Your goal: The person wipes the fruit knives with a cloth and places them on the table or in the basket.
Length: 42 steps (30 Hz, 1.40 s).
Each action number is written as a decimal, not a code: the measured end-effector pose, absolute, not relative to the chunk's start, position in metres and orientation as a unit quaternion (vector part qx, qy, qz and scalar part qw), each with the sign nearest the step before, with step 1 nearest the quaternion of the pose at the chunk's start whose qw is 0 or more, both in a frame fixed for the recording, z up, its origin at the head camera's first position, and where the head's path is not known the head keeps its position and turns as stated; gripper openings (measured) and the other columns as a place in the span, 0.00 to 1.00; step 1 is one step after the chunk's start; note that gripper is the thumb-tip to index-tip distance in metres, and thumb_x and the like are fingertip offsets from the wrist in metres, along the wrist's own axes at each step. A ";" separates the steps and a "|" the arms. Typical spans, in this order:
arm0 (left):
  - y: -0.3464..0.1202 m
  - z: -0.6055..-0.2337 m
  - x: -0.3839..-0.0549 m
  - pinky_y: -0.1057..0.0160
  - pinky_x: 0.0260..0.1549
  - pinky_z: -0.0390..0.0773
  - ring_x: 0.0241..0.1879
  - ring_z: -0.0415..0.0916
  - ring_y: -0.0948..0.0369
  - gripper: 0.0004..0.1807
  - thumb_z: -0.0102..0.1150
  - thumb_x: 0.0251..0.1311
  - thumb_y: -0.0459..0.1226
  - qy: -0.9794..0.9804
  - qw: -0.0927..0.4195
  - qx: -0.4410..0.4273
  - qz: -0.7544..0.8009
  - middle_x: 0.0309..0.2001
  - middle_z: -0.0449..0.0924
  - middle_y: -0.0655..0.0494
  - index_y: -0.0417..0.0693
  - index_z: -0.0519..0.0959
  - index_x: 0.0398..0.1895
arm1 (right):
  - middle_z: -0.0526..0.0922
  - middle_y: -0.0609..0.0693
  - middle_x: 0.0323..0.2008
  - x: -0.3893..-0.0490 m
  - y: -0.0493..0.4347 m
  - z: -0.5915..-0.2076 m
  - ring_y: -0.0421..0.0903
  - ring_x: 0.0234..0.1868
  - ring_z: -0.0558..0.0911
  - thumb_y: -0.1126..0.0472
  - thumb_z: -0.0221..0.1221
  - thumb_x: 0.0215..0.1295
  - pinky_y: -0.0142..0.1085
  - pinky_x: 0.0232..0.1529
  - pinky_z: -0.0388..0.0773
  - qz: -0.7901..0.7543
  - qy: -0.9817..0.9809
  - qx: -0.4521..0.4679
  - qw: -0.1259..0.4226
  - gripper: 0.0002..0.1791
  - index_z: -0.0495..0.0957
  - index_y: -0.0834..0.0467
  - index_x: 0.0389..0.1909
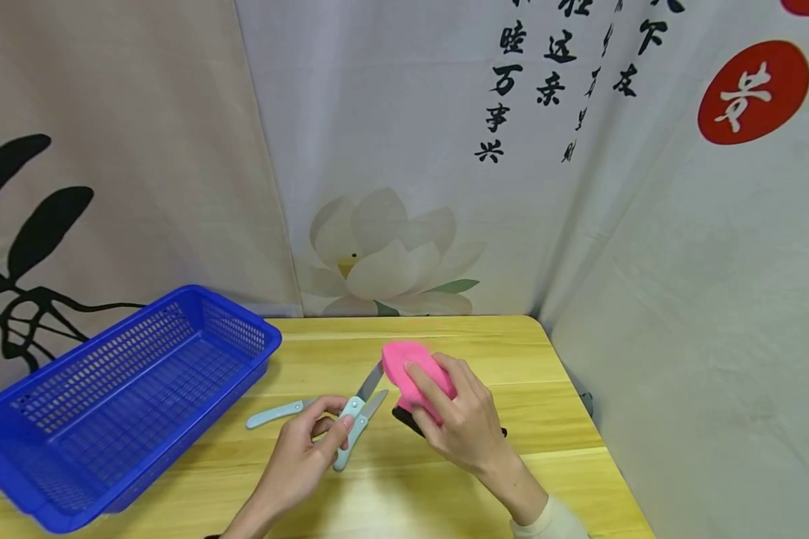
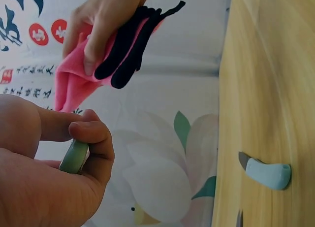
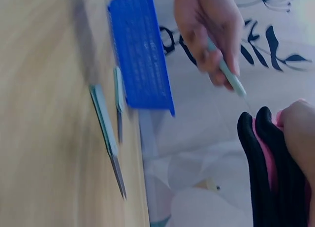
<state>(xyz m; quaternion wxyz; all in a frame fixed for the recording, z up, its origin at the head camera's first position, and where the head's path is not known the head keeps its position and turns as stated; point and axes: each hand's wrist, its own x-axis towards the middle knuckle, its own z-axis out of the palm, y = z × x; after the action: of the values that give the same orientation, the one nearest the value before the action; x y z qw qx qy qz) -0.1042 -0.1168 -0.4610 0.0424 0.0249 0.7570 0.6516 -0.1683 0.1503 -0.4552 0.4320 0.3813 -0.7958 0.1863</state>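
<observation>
My left hand (image 1: pixel 303 453) pinches a paring knife (image 1: pixel 353 408) by its pale blue handle, held above the table. The blade points up and right, its tip at the edge of a folded pink cloth (image 1: pixel 404 361) with black trim; whether they touch, I cannot tell. My right hand (image 1: pixel 468 423) grips this cloth, fingers over the pink side. In the right wrist view, the black trim (image 3: pixel 256 168) hangs below the fingers. Two similar knives lie on the table: one (image 3: pixel 104 118) below the held knife, the other (image 1: pixel 275 415) left of my left hand.
A blue plastic basket (image 1: pixel 124 490) with mesh sides stands on the left of the wooden table (image 1: pixel 532 389). Printed curtains (image 1: pixel 404 150) hang behind the table and along its right side.
</observation>
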 end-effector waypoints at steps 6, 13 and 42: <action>-0.116 -0.458 -0.106 0.70 0.22 0.71 0.25 0.77 0.63 0.11 0.64 0.83 0.38 0.764 0.034 0.029 0.644 0.30 0.82 0.51 0.46 0.84 0.61 | 0.86 0.61 0.54 -0.153 0.134 -0.457 0.51 0.43 0.84 0.47 0.56 0.86 0.39 0.40 0.89 0.163 -0.779 0.431 0.426 0.21 0.86 0.52 0.68; -0.115 -0.456 -0.105 0.69 0.20 0.71 0.24 0.74 0.65 0.09 0.62 0.83 0.36 0.762 0.034 0.048 0.645 0.31 0.81 0.49 0.47 0.84 0.59 | 0.86 0.58 0.53 -0.148 0.122 -0.462 0.49 0.41 0.83 0.46 0.59 0.86 0.36 0.40 0.87 0.144 -0.756 0.467 0.436 0.21 0.86 0.52 0.68; -0.116 -0.456 -0.102 0.67 0.19 0.67 0.23 0.70 0.70 0.07 0.61 0.84 0.38 0.775 0.016 0.091 0.625 0.25 0.75 0.57 0.47 0.84 0.56 | 0.85 0.59 0.54 -0.160 0.137 -0.459 0.50 0.40 0.81 0.48 0.68 0.78 0.37 0.40 0.85 0.121 -0.783 0.446 0.417 0.24 0.84 0.50 0.70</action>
<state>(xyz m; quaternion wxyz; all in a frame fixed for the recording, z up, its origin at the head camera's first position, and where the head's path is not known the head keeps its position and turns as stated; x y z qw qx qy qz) -0.1019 -0.1163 -0.4560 0.0164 0.0915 0.7750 0.6251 -0.1601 0.1370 -0.4589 0.4166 0.4460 -0.7828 0.1215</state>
